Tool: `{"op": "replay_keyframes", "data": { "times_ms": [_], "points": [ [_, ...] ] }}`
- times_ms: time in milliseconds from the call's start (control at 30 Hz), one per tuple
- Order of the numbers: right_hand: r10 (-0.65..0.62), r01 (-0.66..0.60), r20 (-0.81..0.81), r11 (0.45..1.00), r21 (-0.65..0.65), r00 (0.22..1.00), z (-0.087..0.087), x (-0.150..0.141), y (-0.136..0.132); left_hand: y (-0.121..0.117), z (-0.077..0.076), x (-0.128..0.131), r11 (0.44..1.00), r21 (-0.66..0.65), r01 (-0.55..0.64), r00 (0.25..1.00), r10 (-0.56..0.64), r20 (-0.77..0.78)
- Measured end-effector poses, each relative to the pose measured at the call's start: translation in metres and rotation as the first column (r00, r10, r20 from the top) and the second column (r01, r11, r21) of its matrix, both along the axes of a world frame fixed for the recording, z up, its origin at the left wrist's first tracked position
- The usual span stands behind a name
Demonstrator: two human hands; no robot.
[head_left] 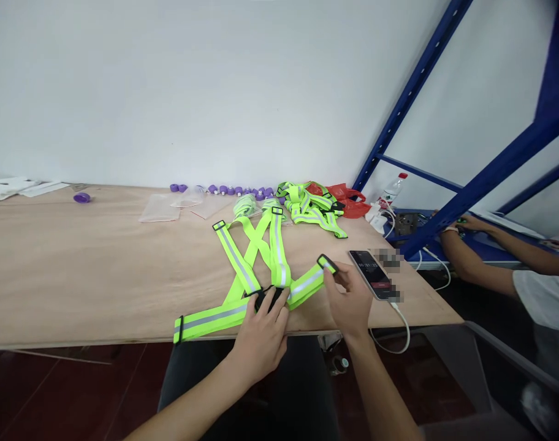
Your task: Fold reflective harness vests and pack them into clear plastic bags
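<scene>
- Head view: neon-green reflective strap harness (279, 245) on pale wooden table (100, 275).
- Left hand (263, 332): fingers over harness's black centrepiece (260, 300); cannot tell if gripping.
- Right hand (352, 298): pinching one strap end.
- Red-capped clear plastic bottle (390, 192), contents unclear; flat translucent plastic bag (160, 209).

Near the right edge of the bench (100, 275), the phone (369, 274) displays a timer reading about 00:01:25, its last digits blurred. By the far right corner, lettering on the bottle's red label (384, 203) is illegible.

Wall (192, 92) bright; floor (77, 398) dim; wide-angle stretch at edges; lower right possibly blurred
</scene>
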State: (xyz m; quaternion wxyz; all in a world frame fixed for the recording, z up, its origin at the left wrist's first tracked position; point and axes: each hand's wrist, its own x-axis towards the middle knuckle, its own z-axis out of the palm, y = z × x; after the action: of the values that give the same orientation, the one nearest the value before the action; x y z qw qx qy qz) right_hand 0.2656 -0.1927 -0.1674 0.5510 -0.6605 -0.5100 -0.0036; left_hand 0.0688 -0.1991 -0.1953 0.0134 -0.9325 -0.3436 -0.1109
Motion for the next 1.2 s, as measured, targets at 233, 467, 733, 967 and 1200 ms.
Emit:
{"op": "replay_keyframes", "data": {
  "times_ms": [233,467,733,967,1200],
  "points": [
    [-0.076,0.052,-0.106,0.976,-0.212,0.991,-0.053,0.048,-0.011,0.003,-0.013,0.011,0.997,0.069,0.024,1.000,-0.025,0.019],
    [-0.051,0.003,0.390,0.993,0.122,0.919,-0.019,0.014,-0.008,-0.011,-0.019,0.026,0.992,0.104,-0.078,0.997,0.075,0.034],
    [0.583,-0.606,0.643,0.763,-0.223,0.497,-0.004,-0.066,0.002,-0.013,-0.053,0.028,0.999,-0.010,-0.036,0.999,0.036,-0.003],
    [0.670,-0.641,0.466,0.726,-0.250,0.578,-0.026,-0.049,0.015,-0.006,-0.021,-0.010,0.952,-0.051,0.302,0.873,-0.255,0.415],
    [0.701,-0.674,0.504,0.685,-0.278,0.504,-0.029,-0.043,0.003,-0.009,-0.010,-0.041,0.998,-0.024,0.062,0.716,-0.028,0.697]
  ]
}}
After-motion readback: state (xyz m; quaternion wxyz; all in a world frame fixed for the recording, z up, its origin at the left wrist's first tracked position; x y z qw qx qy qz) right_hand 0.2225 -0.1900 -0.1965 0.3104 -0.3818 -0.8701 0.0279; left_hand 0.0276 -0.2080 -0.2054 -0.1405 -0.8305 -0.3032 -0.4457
